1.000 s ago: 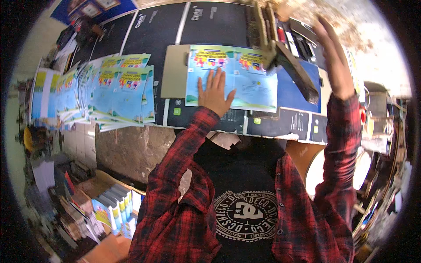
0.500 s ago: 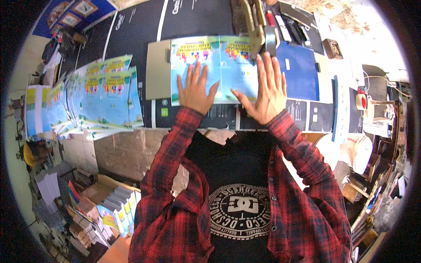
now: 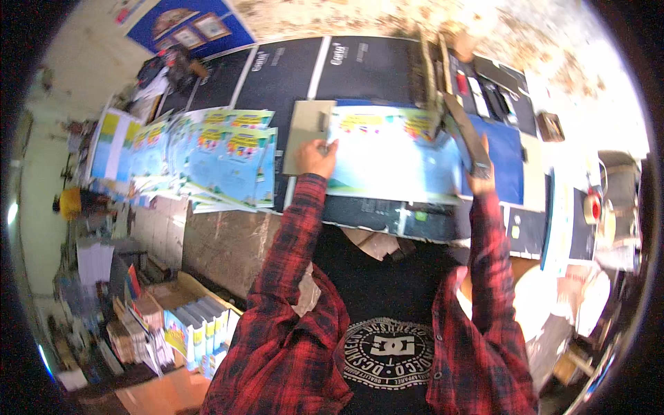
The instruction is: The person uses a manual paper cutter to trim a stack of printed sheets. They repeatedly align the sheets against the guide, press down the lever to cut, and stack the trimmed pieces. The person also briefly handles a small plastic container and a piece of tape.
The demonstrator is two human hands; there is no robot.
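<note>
A glossy printed sheet [image 3: 387, 173] with a blue and yellow design lies in front of me, washed out by glare. At its left edge, my left hand [image 3: 316, 159] rests over a grey-beige board [image 3: 304, 124], fingers curled and thumb against the edge. What the fingers hold, if anything, does not show. Over the sheet's right part stands a blurred metal hand machine with a long dark lever [image 3: 465, 131]. My right hand [image 3: 482, 183] is at the lever's near end, above a blue board [image 3: 505, 159]. The lever partly hides its fingers.
Fanned stacks of similar printed sheets [image 3: 221, 159] lie on the table's left. Tools [image 3: 484, 93] lie at the back right, near a small wooden block [image 3: 550, 127]. A tape roll [image 3: 591, 207] sits far right. Boxed books [image 3: 200, 325] stand low on the left.
Both hands were flat on the sheet; my left hand has moved to its left edge and curled, my right to the lever's end. The lever reaches nearer me. The whole view has shifted.
</note>
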